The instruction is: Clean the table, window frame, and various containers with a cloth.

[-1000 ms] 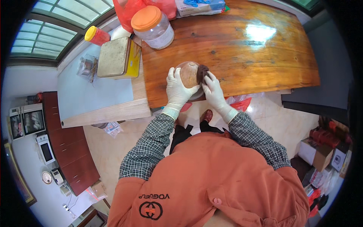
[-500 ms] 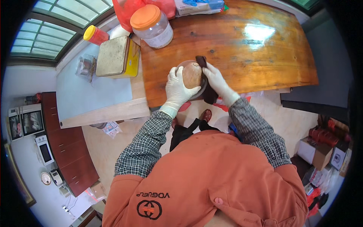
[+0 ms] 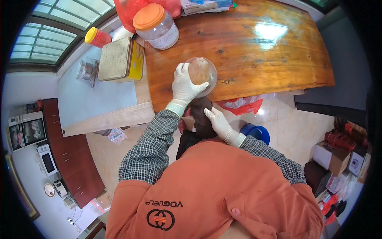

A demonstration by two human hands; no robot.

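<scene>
By one table (image 3: 238, 47) — two hands (image 3: 184, 85) (image 3: 219, 124), one cloth (image 3: 202, 118)

The left hand (image 3: 184, 88), white-gloved, is extended to the far side; its fingers (image 3: 179, 71) are curved and its left thumb (image 3: 202, 87) is spread to the right. The left forearm (image 3: 149, 145) rises from near left. The right hand (image 3: 219, 124), also white-gloved, is nearer the torso (image 3: 207, 175), pinched closed, pointing far left. The right forearm (image 3: 274, 157) angles in from near right.

White glare patches the tabletop (image 3: 246, 55), while the bent, black-rimmed edges seem slightly soft.
</scene>
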